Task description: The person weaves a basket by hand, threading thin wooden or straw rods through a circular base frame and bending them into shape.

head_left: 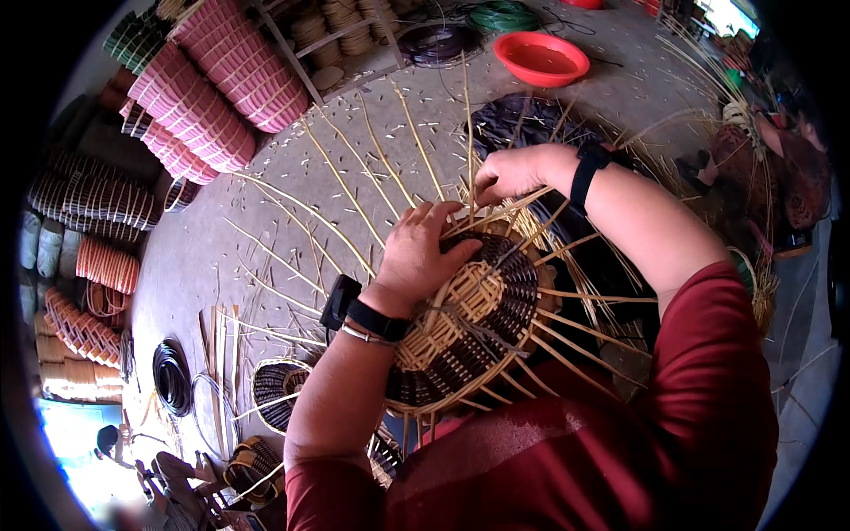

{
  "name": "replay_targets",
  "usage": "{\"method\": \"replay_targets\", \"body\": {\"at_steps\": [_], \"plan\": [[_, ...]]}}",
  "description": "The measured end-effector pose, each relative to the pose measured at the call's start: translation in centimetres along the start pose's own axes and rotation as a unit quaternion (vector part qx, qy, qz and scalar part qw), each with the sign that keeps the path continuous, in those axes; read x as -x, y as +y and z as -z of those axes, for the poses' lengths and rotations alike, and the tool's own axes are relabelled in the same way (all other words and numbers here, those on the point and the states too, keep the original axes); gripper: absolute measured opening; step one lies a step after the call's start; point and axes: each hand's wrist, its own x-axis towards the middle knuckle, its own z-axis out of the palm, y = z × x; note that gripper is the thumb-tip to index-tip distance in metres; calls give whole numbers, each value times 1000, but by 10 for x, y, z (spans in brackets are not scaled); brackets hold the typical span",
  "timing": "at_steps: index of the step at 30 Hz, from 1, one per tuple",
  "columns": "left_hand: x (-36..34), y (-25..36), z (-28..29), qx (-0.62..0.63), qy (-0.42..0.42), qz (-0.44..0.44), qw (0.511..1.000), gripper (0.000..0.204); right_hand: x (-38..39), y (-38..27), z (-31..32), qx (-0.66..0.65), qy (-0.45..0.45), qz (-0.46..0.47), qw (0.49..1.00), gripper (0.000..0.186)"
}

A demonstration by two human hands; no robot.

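Note:
A round wicker basket base (465,296) of dark and pale strands lies in front of my body, and long pale rods (416,133) fan out from its edge. My left hand (414,250) grips the far left part of the edge, its thumb over the woven inside and its fingers toward the rods. At the far edge, my right hand (513,174) is closed around a pale rod, fingers bent down close to my left fingertips. What lies under the fingertips is partly hidden. Both wrists wear black bands.
Stacks of pink woven baskets (190,111) stand at the far left. A red basin (542,62), a dark coil (171,376) and scattered cuttings lie on the floor. Dark cloth (531,122) is beyond my right hand. Another person (770,168) sits at the right; a small basket (276,385) lies left.

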Motion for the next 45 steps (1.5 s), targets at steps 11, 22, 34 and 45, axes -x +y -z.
{"method": "replay_targets", "body": {"at_steps": [11,22,34,45], "plan": [[9,-17,10,59,-41,-1,997,34,50,-48,1,191,145,163,957,23],[-5,-26,27,167,-153,69,972,35,81,-45,-58,-89,194,91,973,25],[-50,-17,-7,1,-80,121,989,61,80,-49,-56,-33,195,87,976,26],[-62,-25,6,170,-202,184,947,34,95,-69,-34,13,111,35,993,28]]}}
